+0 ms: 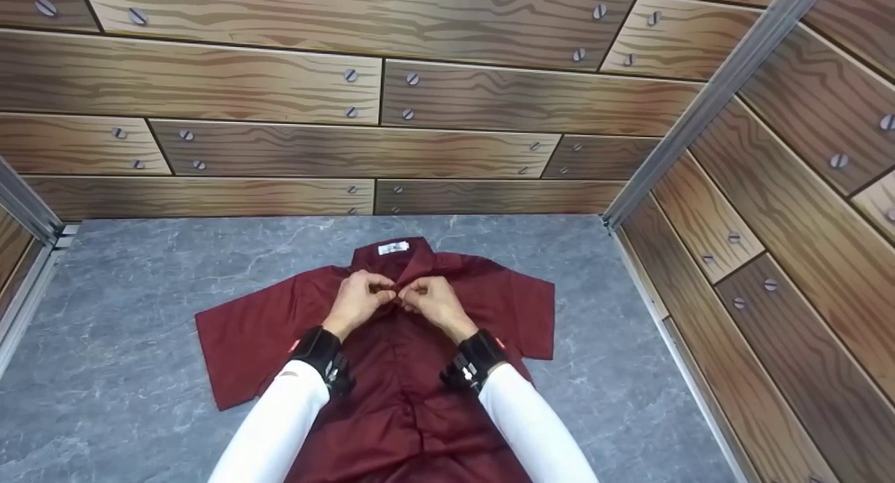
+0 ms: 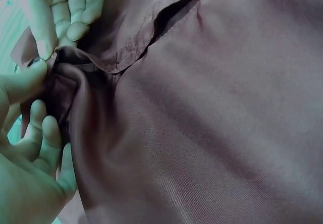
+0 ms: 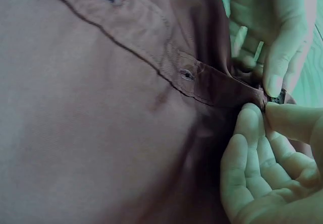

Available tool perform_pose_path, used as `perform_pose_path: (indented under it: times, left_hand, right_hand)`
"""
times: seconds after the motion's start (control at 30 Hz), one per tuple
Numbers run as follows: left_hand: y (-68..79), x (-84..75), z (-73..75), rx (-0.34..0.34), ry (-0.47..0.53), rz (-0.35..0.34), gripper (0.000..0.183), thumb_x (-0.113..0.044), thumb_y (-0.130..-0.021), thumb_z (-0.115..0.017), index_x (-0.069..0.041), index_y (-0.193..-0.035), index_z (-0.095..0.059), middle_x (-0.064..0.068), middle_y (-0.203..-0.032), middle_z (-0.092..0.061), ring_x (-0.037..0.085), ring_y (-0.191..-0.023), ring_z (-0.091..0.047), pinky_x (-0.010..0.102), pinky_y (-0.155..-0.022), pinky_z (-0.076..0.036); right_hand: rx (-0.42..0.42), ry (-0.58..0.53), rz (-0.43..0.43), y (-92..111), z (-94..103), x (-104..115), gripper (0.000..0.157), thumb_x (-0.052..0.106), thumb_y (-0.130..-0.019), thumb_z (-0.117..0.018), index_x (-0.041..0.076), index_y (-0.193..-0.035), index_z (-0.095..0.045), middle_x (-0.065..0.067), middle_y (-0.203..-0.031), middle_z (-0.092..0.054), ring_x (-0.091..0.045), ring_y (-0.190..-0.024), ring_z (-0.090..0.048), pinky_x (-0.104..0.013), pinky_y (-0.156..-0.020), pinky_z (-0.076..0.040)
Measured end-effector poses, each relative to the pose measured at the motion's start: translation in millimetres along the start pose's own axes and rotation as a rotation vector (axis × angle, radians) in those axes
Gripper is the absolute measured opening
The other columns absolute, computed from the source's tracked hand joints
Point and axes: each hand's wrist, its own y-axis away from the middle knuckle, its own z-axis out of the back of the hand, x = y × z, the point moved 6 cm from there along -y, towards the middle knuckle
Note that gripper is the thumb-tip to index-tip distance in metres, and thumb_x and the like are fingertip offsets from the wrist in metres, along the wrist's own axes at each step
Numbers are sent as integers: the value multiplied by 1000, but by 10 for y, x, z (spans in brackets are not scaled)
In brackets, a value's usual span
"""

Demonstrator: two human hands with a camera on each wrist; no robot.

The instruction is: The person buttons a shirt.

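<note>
A dark red short-sleeved shirt (image 1: 259, 329) lies spread front up, its collar (image 1: 418, 258) toward the far wall. Just below that collar, my left hand (image 1: 358, 300) pinches the front edge between thumb and fingertips. My right hand (image 1: 435, 303) pinches the placket right beside it, so the fingertips of both almost meet. A small dark piece, perhaps a button (image 3: 277, 98), shows between the thumbs in the right wrist view. Farther along the placket a buttonhole (image 3: 186, 74) is visible. Between the hands, the cloth bunches into folds, which hide part of the fastening.
The shirt lies on a grey marbled surface (image 1: 126, 287). Behind it rises a wood-patterned wall (image 1: 280, 147), with another wall (image 1: 755, 273) on the right. Metal rails (image 1: 689, 126) run along the corners. A white label (image 1: 393, 247) sits inside the collar.
</note>
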Motion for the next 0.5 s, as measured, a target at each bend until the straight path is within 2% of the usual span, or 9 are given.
perform_pose_path:
  times: [0.1, 0.2, 0.3, 0.37, 0.4, 0.5]
  left_hand:
    - [15, -15, 1, -21, -61, 11, 14, -8, -88, -80, -7, -102, -82, 11, -100, -70, 29, -96, -64, 45, -85, -50]
    - [30, -9, -6, -31, -130, 27, 18, -13, -90, -79, -11, -108, -82, 11, -105, -71, 32, -103, -66, 48, -88, -51]
    - [41, 4, -9, -44, -186, 26, 24, -18, -92, -78, -12, -115, -81, 12, -112, -73, 33, -109, -67, 52, -91, -51]
    - [44, 3, -7, -56, -215, 4, 26, -19, -93, -78, -11, -117, -80, 13, -112, -73, 33, -108, -68, 52, -90, -52]
    - [45, -3, -4, -64, -231, -14, 26, -19, -93, -77, -9, -117, -79, 13, -109, -74, 34, -105, -69, 52, -88, -53]
    - [48, -38, 4, -81, -280, -85, 22, -19, -92, -78, -7, -110, -79, 13, -99, -73, 35, -96, -69, 52, -83, -53]
  right_hand:
    - [-26, 106, 25, -13, -5, -9, 12, 10, -95, -70, 2, -95, -78, -4, -78, -74, -10, -69, -67, -24, -65, -53]
    - [-79, 263, 77, -2, 23, 29, 13, 15, -97, -68, 9, -95, -79, 0, -81, -75, -10, -72, -69, -26, -67, -53]
    - [-167, 448, 189, 20, 85, 149, 11, 17, -99, -65, 11, -101, -73, 1, -85, -75, -15, -74, -70, -34, -68, -54]
    - [-200, 573, 279, 18, 119, 250, 15, 15, -100, -62, 12, -113, -68, -2, -87, -73, -19, -74, -69, -39, -66, -55]
    - [-194, 640, 326, 8, 123, 298, 20, 14, -101, -60, 13, -121, -65, -3, -89, -73, -21, -75, -68, -41, -67, -55]
    - [-75, 799, 446, -45, 97, 392, 38, 11, -104, -55, 19, -142, -57, -8, -90, -70, -25, -76, -68, -43, -67, -56]
